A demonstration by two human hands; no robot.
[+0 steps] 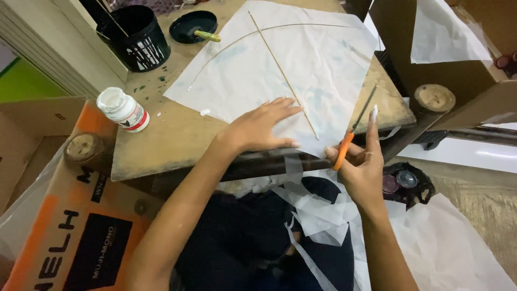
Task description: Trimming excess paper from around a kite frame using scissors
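The white paper sheet point(280, 70) with its crossed thin sticks point(283, 73) overhangs the wooden table's point(161, 140) 5 o'clock edge, where the left hand point(264, 126), fingers spread, presses it flat, while at 3 o'clock the right hand point(363, 167) grips orange-handled scissors point(353, 132), blades pointing to 1 o'clock.

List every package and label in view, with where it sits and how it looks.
Glue bottle: lying on the wooden table's left end; white, with a red, white and black label.
Cardboard box: lower left beside the table; orange, with a black panel and dark lettering.
Brown carton: upper right; open, white paper inside.
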